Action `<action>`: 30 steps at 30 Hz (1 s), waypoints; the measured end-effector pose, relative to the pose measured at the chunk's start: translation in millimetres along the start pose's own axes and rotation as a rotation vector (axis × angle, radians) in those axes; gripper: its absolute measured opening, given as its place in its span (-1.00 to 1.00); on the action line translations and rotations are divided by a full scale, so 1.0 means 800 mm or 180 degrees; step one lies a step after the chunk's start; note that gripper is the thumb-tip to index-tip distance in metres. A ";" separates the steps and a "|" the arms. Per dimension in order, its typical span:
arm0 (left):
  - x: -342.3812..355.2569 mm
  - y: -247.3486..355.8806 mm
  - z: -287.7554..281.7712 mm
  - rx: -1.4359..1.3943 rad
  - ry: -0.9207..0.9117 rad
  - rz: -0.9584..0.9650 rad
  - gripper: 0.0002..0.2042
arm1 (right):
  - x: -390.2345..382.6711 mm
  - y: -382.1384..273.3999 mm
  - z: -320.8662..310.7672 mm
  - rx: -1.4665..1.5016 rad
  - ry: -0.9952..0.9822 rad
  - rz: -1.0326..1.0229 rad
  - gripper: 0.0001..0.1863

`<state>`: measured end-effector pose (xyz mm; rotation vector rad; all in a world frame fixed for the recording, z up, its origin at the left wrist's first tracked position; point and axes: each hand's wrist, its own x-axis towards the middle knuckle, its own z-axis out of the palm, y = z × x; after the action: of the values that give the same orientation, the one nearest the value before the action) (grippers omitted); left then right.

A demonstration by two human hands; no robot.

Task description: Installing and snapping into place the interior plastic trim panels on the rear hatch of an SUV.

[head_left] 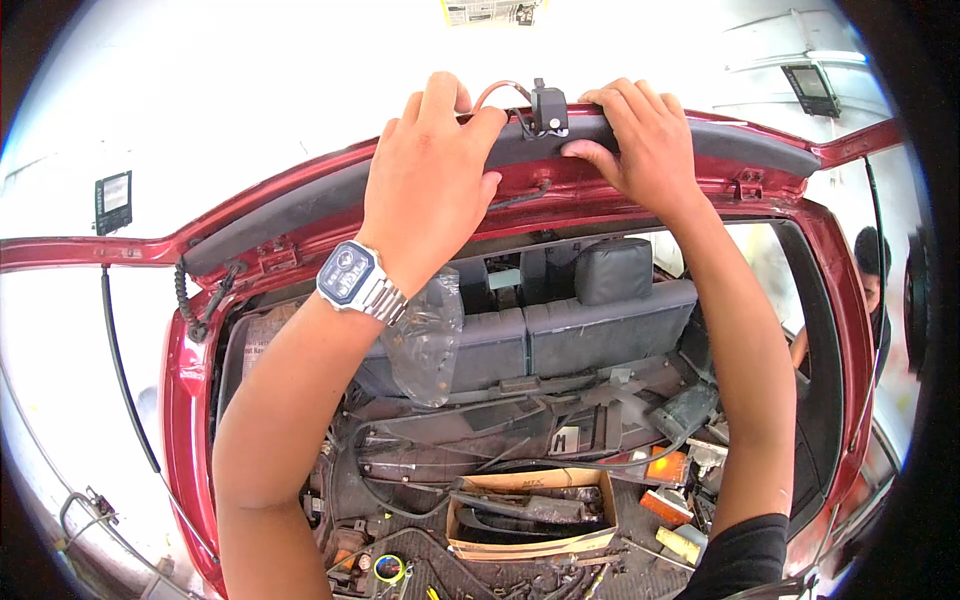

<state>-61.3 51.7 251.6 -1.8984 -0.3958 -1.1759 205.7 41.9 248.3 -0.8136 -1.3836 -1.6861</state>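
Note:
A raised red tailgate (330, 215) crosses the view, with a dark grey trim strip (290, 215) along its upper edge. A small black box-shaped fitting (549, 108) sits on this edge between my hands, with a reddish-brown hose (508, 84) curving from it toward my left fingers. My left hand (428, 175) is bent over the edge beside the hose, fingers curled; what they grip is hidden. My right hand (645, 140) is closed around the tailgate's edge just right of the fitting, fingers over the top and thumb against the trim strip.
Below lies the cargo area with a grey rear seat (600, 335), a clear plastic bag (425, 345), an open cardboard box (530, 550) of dark parts, orange lamps (668, 465) and a roll of tape (388, 569). Thin struts (130, 370) flank the opening. Another person (873, 290) is at the right.

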 end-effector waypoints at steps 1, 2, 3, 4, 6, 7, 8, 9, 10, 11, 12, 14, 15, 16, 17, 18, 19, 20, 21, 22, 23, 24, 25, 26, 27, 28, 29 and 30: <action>0.001 0.003 0.001 0.0049 0.0115 -0.0001 -0.58 | 0.000 0.000 0.001 0.0006 -0.0004 0.0001 -0.40; 0.002 0.004 0.001 0.0097 0.0231 -0.0001 -0.59 | 0.000 0.000 0.001 -0.0015 0.0004 -0.0008 -0.40; 0.001 0.002 0.005 0.0094 0.0228 -0.0004 -0.59 | 0.000 0.000 0.001 -0.0038 0.0012 -0.0016 -0.39; 0.003 0.000 0.009 -0.0036 0.0317 -0.0007 -0.60 | 0.000 0.001 0.001 -0.0041 0.0015 -0.0020 -0.39; 0.003 0.000 0.013 -0.0170 0.0414 -0.0006 -0.60 | -0.001 0.001 0.001 0.0000 -0.0054 0.0037 -0.39; 0.002 0.001 0.011 -0.0308 0.0505 -0.0005 -0.61 | -0.001 0.001 0.002 -0.0007 -0.0053 0.0040 -0.39; 0.001 0.002 0.011 -0.0447 0.0596 -0.0003 -0.61 | -0.001 0.000 0.003 0.0007 -0.0032 0.0041 -0.39; 0.001 0.003 0.012 -0.0451 0.0598 0.0005 -0.61 | -0.001 0.000 0.004 0.0022 -0.0011 0.0042 -0.39; 0.000 0.002 0.013 -0.0437 0.0607 0.0071 -0.62 | 0.000 0.000 0.004 0.0018 -0.0015 0.0042 -0.39; -0.001 0.002 0.015 -0.0421 0.0615 0.0136 -0.63 | 0.000 -0.001 0.004 0.0008 0.0004 0.0030 -0.39; -0.001 0.000 0.017 -0.0424 0.0614 0.0135 -0.63 | -0.001 -0.001 0.004 -0.0001 0.0022 0.0019 -0.39; 0.000 -0.005 0.019 -0.0413 0.0625 0.0294 -0.63 | -0.001 -0.001 0.002 0.0001 -0.0026 0.0039 -0.39; 0.000 -0.004 0.018 -0.0413 0.0620 0.0292 -0.63 | 0.000 -0.001 0.001 0.0004 -0.0070 0.0057 -0.39; 0.003 -0.001 0.016 -0.0378 0.0561 0.0243 -0.62 | -0.001 0.000 0.001 0.0001 -0.0074 0.0059 -0.39; 0.005 0.001 0.014 -0.0343 0.0502 0.0194 -0.61 | -0.001 0.000 0.001 -0.0006 -0.0032 0.0042 -0.39; 0.008 0.002 0.014 -0.0347 0.0500 0.0195 -0.61 | -0.002 0.001 0.001 -0.0013 0.0009 0.0024 -0.39; 0.011 0.000 0.014 -0.0378 0.0441 0.0166 -0.62 | -0.001 0.000 0.001 0.0000 0.0010 0.0022 -0.39; 0.013 -0.001 0.014 -0.0410 0.0382 0.0138 -0.63 | 0.000 -0.001 0.000 0.0009 0.0014 0.0024 -0.40; 0.015 -0.002 0.016 -0.0402 0.0376 0.0129 -0.63 | 0.001 -0.002 0.001 0.0019 0.0017 0.0027 -0.40; 0.018 -0.001 0.017 -0.0288 0.0357 0.0111 -0.66 | 0.001 -0.002 0.000 0.0027 0.0015 0.0026 -0.40; 0.019 -0.001 0.018 -0.0173 0.0338 0.0093 -0.68 | 0.001 -0.002 0.000 0.0023 0.0006 0.0049 -0.40; 0.020 -0.002 0.019 -0.0170 0.0332 0.0086 -0.68 | 0.001 -0.003 0.000 0.0020 -0.0003 0.0072 -0.40; 0.020 -0.003 0.021 -0.0182 0.0339 0.0056 -0.70 | 0.001 -0.002 -0.001 0.0018 0.0003 0.0073 -0.40; 0.020 -0.003 0.023 -0.0194 0.0346 0.0026 -0.73 | 0.001 -0.002 -0.002 0.0025 -0.0011 0.0076 -0.40; 0.019 -0.002 0.023 -0.0190 0.0350 0.0031 -0.73 | 0.001 -0.002 -0.002 0.0031 -0.0025 0.0079 -0.40; 0.018 -0.002 0.024 -0.0139 0.0471 0.0001 -0.74 | 0.001 -0.002 -0.002 0.0028 -0.0028 0.0078 -0.40; 0.018 -0.002 0.025 -0.0088 0.0592 -0.0028 -0.75 | 0.000 -0.001 -0.001 0.0020 -0.0016 0.0072 -0.40; 0.018 -0.003 0.026 -0.0093 0.0596 -0.0028 -0.75 | 0.000 -0.001 -0.001 0.0012 -0.0005 0.0065 -0.40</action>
<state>-43.6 67.6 260.6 -1.7939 -0.2861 -1.3587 205.3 41.3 247.9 -0.8246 -1.3745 -1.6671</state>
